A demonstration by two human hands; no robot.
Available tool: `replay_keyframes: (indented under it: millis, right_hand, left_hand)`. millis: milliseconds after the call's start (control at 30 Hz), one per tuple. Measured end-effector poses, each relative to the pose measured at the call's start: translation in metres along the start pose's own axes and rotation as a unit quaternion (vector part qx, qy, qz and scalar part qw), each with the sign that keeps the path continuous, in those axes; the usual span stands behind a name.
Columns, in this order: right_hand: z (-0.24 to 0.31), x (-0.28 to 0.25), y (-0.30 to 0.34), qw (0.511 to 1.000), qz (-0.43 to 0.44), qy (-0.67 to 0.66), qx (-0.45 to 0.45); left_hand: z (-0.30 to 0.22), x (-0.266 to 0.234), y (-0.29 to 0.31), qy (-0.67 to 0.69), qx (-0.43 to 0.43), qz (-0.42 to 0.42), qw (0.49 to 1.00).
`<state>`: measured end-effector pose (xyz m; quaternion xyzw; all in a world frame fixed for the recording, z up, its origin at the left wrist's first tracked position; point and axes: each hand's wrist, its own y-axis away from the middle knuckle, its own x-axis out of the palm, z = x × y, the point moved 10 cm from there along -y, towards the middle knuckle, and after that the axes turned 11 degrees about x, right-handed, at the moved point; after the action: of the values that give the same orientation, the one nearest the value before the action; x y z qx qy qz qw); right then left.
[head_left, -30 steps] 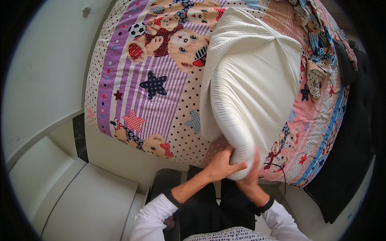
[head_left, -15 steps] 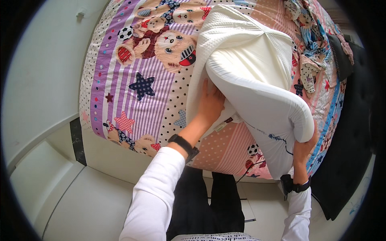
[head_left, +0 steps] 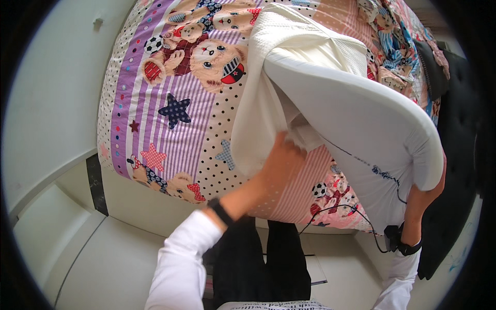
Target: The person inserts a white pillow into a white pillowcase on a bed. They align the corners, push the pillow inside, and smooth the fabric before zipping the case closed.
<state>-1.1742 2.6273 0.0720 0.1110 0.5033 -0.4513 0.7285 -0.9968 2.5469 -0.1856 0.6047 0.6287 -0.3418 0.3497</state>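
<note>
A curved pillow (head_left: 356, 98) in a smooth pale inner cover lies partly out of a cream waffle-textured pillow cover (head_left: 279, 31) on the bed. My right hand (head_left: 426, 199) grips the bunched inner cover at the pillow's right end, its fingers partly hidden behind the pillow. At the lower edge of the cream cover, my left hand (head_left: 284, 160) has curled fingers closed on the fabric, slightly blurred. Between the cover and the pillow a dark gap shows. A dark zip line runs along the inner cover toward my right hand.
The bed has a patterned sheet (head_left: 175, 139) with bears, stars and stripes. Crumpled printed cloth (head_left: 392, 51) lies at the far right beside a black padded headboard (head_left: 457, 150). A dark cord (head_left: 336, 206) hangs near the bed's front edge. A white wall (head_left: 51, 82) stands left.
My right hand has moved right, drawing the pillow's end with it. The gap at the cream cover's opening has widened. My left hand has shifted slightly right and nearer to me.
</note>
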Motion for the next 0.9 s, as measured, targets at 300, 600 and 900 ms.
replay_keyframes:
  millis: [300,600,900]
  right_hand:
    - [0.102,0.106,0.099,0.912,0.339,0.062,-0.22]
    - [0.097,0.187,0.124,0.884,0.406,0.082,-0.215]
    - [0.12,0.191,0.164,0.727,0.65,0.003,-0.219]
  left_hand:
    - [-0.008,-0.106,0.082,-0.024,-0.062,-0.177,0.982]
    - [-0.04,-0.104,0.105,0.078,0.033,-0.077,0.993]
    - [-0.054,-0.174,0.108,0.083,0.079,-0.22,0.969]
